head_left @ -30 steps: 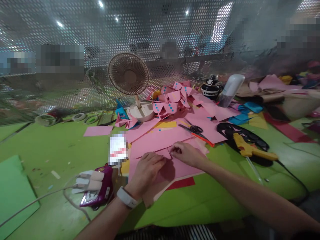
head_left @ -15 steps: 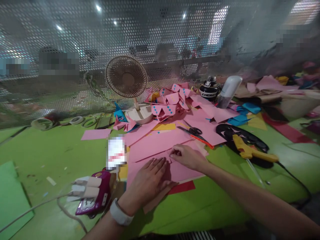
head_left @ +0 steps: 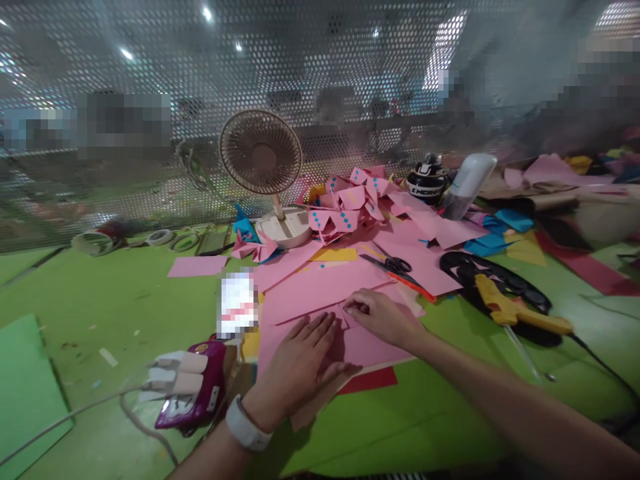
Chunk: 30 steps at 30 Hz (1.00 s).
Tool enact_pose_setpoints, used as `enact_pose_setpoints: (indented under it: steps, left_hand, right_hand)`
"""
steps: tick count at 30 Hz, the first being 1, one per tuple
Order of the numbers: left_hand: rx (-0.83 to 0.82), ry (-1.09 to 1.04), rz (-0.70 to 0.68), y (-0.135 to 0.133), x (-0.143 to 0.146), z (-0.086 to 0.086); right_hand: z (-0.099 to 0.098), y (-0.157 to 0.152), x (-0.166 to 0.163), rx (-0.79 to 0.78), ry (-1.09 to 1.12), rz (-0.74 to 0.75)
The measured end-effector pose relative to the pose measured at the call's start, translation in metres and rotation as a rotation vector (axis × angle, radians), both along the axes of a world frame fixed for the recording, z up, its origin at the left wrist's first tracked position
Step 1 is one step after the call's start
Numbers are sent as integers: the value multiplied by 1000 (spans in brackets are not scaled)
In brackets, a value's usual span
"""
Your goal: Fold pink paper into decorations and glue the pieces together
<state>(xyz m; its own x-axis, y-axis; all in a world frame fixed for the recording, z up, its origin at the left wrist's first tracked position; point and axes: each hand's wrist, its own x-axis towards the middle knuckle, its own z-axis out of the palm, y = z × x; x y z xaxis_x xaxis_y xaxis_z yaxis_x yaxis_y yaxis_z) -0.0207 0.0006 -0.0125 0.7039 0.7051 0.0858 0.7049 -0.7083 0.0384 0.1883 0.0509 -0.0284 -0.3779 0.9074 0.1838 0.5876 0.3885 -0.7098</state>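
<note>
My left hand (head_left: 305, 353) lies flat on pink paper sheets (head_left: 380, 343), its fingers stretched out and the thumb apart. Just right of its fingertips, my right hand (head_left: 380, 317) is closed in a pinch at the edge of a small pink paper piece (head_left: 342, 313). The fingertips partly hide how that piece is held. A larger pink sheet (head_left: 310, 293) lies beyond both hands. Beneath the near edge of the stack, a red paper strip (head_left: 373, 380) sticks out. Black-handled scissors (head_left: 397, 265) rest on the paper beyond my right hand.
A yellow glue gun (head_left: 515, 310) rests by a black tray (head_left: 525, 287) on the right. At left are a purple power strip (head_left: 200, 387) with plugs and a lit phone screen (head_left: 237, 303). Behind stand a fan (head_left: 263, 153), folded pink paper shapes (head_left: 350, 200) and a black bottle (head_left: 427, 180).
The whole view has shifted slightly, so things appear a little farther right. Both hands keep nearly the same place and pose on the pink paper.
</note>
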Motion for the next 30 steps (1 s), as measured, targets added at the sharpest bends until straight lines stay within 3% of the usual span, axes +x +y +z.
enact_pose_setpoints:
  steps: [21,30]
  left_hand:
    - [-56,-21,-47,6,-4,-1]
    - [-53,7,-11,3,1,-2]
  right_hand:
    - [5,-3,1,-15,-35,6]
    - [4,-2,0,-90,-41,-4]
